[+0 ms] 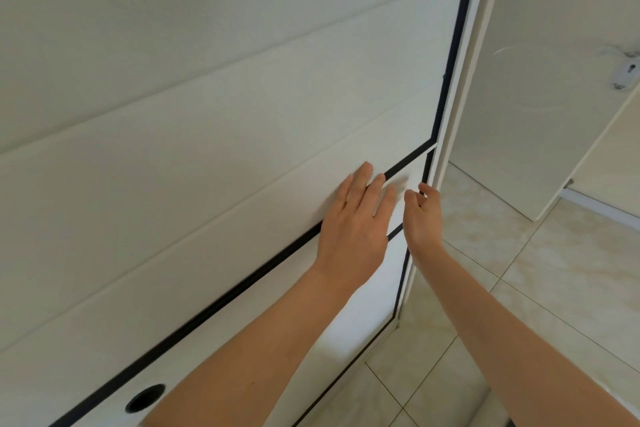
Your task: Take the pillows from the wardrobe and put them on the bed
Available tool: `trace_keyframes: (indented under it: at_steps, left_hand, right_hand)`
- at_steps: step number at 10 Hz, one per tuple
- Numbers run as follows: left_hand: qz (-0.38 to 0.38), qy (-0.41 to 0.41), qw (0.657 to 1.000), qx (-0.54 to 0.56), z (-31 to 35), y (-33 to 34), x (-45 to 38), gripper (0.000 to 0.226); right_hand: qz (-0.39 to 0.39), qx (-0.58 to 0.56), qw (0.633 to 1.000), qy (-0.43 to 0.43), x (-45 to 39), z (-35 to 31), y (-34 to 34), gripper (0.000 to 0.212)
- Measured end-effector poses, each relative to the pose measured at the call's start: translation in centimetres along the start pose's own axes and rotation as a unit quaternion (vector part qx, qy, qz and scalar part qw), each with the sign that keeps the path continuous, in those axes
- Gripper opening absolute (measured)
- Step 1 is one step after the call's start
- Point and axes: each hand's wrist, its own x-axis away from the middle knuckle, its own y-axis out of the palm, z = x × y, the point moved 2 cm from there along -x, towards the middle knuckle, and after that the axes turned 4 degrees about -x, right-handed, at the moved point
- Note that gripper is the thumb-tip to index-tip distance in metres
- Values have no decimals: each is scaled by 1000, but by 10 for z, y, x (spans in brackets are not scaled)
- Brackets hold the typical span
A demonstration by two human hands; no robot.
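A white sliding wardrobe door (207, 114) with black trim lines fills the left and middle of the view. My left hand (356, 218) lies flat on the door panel near its right edge, fingers spread. My right hand (422, 215) sits at the door's right edge, fingertips curled around the black trim strip. No pillow and no bed are in view; the wardrobe's inside is hidden behind the door.
A round black recessed hole (145, 398) sits low on the door. To the right stands a white room door (540, 97) with a metal handle (627, 71). Beige tiled floor (519, 288) lies at the lower right.
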Motion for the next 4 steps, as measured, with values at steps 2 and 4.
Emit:
trace_keyframes:
  at_steps: [2, 4]
  left_hand:
    - [-9, -22, 994, 104, -21, -25, 77, 42]
    - [1, -62, 984, 170, -44, -49, 136, 35]
  right_hand:
    - [9, 51, 998, -23, 77, 6, 2, 43]
    - [-30, 94, 991, -86, 158, 7, 9, 38]
